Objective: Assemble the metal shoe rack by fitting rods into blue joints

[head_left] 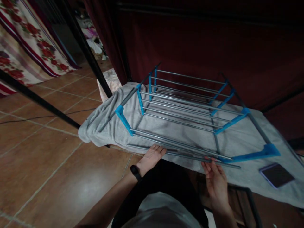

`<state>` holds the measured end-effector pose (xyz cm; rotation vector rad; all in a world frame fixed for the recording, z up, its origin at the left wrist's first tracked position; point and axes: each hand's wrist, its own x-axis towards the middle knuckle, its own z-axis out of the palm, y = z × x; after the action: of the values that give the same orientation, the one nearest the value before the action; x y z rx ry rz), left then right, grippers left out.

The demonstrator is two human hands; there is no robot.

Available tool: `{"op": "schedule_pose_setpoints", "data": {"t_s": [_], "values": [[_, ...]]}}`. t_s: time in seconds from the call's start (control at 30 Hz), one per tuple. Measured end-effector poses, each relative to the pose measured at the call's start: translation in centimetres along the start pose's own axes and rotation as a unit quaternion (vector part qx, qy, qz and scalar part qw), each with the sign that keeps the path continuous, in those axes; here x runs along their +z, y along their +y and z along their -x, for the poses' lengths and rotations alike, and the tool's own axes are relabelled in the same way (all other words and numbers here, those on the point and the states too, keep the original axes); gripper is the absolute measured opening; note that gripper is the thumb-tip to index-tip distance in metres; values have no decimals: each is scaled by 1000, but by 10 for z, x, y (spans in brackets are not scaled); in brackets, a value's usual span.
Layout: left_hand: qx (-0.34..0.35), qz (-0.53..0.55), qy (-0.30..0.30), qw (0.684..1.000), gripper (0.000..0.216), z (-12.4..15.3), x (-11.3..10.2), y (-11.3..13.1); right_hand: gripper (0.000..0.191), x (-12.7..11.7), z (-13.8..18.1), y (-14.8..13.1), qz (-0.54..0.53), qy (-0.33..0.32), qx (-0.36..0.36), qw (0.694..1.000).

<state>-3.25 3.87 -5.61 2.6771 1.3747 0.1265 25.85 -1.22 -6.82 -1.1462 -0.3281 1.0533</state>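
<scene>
A rack of thin metal rods with blue plastic brackets [124, 121] lies on a grey blanket. Along the blanket's front edge, a long metal tube [185, 155] runs in front of the rack. My left hand [153, 156], with a black band on the wrist, rests palm down over the left part of this tube, fingers closed on it. Further right, my right hand [215, 177] holds the same tube from the near side, its fingertips and thumb at the metal. The undersides of my left fingers are hidden.
A phone [276, 175] lies on the grey blanket [99, 123] at the right. Dark metal posts [87, 47] stand at the left, beside a tiled floor [47, 148] with a black cable. A dark red curtain [190, 41] hangs behind the rack.
</scene>
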Motion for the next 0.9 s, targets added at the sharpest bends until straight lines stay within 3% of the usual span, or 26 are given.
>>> {"op": "schedule_pose_setpoints", "data": {"t_s": [0.43,0.63,0.8,0.9], "values": [[-28,14,-9,999,43,4,13,-10,23,-11,-13,18,-1,20,9,1000],[-66,59,-1,996,43,20,26,-33,25,1,-6,18,-25,31,12,999],[-90,100,63,989,33,34,44,-71,26,25,-3,1,-64,17,-11,998],[-46,119,124,984,33,40,43,-84,28,39,-5,-14,-71,6,-28,997]]}}
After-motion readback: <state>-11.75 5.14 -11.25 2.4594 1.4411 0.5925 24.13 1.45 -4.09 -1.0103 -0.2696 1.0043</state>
